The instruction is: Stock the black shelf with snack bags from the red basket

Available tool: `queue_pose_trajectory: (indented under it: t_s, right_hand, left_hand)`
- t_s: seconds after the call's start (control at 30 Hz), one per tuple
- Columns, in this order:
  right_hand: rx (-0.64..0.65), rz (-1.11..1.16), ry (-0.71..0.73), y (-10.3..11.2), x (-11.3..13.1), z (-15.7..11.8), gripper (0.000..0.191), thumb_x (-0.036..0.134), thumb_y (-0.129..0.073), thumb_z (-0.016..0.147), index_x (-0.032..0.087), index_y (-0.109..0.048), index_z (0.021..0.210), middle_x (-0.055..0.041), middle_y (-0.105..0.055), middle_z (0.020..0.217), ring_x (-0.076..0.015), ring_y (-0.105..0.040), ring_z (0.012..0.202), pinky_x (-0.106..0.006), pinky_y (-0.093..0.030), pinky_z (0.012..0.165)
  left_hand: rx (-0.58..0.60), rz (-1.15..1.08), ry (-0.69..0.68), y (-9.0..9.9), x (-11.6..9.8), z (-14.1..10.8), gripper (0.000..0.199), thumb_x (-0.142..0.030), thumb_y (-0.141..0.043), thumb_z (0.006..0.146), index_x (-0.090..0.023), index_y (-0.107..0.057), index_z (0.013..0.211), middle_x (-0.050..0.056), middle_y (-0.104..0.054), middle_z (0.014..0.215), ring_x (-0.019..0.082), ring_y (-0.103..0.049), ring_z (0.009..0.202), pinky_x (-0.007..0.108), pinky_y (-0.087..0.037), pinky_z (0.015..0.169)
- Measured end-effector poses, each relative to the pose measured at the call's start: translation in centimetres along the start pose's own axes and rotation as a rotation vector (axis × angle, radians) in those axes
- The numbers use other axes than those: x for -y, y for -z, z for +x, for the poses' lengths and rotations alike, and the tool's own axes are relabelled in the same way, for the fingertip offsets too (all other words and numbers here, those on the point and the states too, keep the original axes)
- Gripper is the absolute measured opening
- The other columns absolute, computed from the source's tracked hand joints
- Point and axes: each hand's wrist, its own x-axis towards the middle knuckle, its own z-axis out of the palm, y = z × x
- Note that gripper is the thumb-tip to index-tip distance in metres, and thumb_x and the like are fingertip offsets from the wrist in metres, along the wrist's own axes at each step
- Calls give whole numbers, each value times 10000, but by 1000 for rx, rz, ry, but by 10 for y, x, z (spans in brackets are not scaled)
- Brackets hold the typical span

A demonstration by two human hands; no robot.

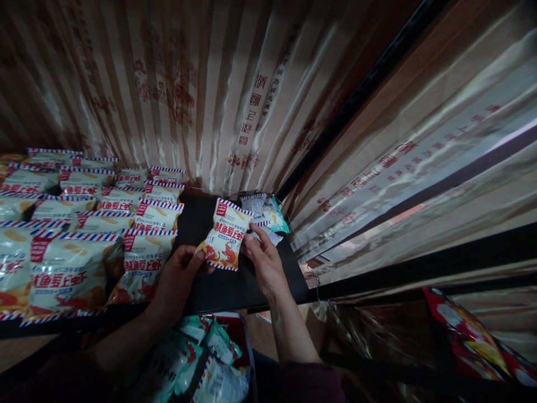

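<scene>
Between my two hands is a white snack bag (227, 235) with red lettering, an orange lower edge and a red-and-blue striped top seal. My left hand (184, 268) pinches its lower left corner, thumb on the front. At its right edge my right hand (263, 254) grips it with thumb and fingers. The bag is held a little tilted above the black shelf (210, 294). Rows of matching snack bags (69, 274) stand on the shelf to the left. Behind my right hand lie a few more bags, one of them a green-and-white bag (274, 215).
Below the shelf edge sits a red bin (241, 330) holding several green and white bags. Pleated printed curtains (235, 101) hang behind the shelf and along the right, with a dark frame bar (356, 92) between them. A red-and-yellow package (470, 336) is at the lower right.
</scene>
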Motion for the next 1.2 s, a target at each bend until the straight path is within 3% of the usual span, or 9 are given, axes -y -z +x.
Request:
queue_pose_trajectory:
  t_s: [0.33,0.47,0.57,0.7,0.8,0.9,1.07,1.2]
  right_hand:
    - [73,-61,-51,-14,-16,-4,524,431,-778,600,245,-589,1052,13,-695,790,-153,-649,728,-266,-503,646]
    - [31,-38,-16,-14,-24,0,528,439,-775,595,244,-551,1032,10,-692,793,-154,-646,698,-288,-503,665]
    - [-4,-30,14,-14,-31,2,499,428,-770,596,240,-530,991,36,-664,707,-142,-628,649,-290,-499,662]
    - [-45,-50,45,-14,-39,3,446,418,-740,628,243,-499,960,61,-625,645,-131,-606,616,-285,-493,653]
    - [-45,-86,76,-14,-43,4,414,420,-713,662,249,-478,958,58,-632,685,-128,-605,636,-274,-484,649]
    - [-42,-125,113,-12,-48,5,382,429,-688,697,248,-471,953,60,-625,701,-123,-599,655,-261,-474,656]
    - [-10,-172,148,-8,-56,7,326,415,-651,755,246,-484,979,48,-627,748,-122,-598,706,-252,-469,684]
    - [33,-166,148,-12,-56,6,331,418,-649,762,240,-520,1009,5,-667,867,-148,-628,811,-287,-489,770]
  left_hand:
    - [-27,-43,37,0,-2,8,360,-413,-722,637,-146,-551,808,-23,-650,743,114,-653,682,251,-545,723]
    - [-8,-57,7,-2,-1,7,455,-384,-677,686,-154,-520,1045,55,-663,1013,159,-660,866,312,-556,805]
    - [-10,-45,-36,-1,2,7,602,-329,-661,696,-185,-428,1231,108,-563,1231,193,-619,1008,341,-562,817]
    - [0,98,-74,2,6,6,667,-279,-628,709,-234,-390,1331,115,-419,1391,169,-642,912,321,-575,764]
    - [42,242,-133,4,9,3,665,-284,-585,749,-256,-363,1375,94,-518,1304,141,-651,761,297,-576,679]
    - [66,381,-204,6,13,0,619,-273,-522,790,-246,-356,1386,107,-537,1282,178,-648,833,283,-563,620]
    - [135,631,-471,10,23,0,511,-168,-435,804,-225,-462,1311,96,-372,1452,203,-590,1036,369,-506,889]
    - [139,640,-471,12,29,7,554,-164,-436,797,-216,-420,1348,121,-368,1454,208,-597,1035,400,-484,932]
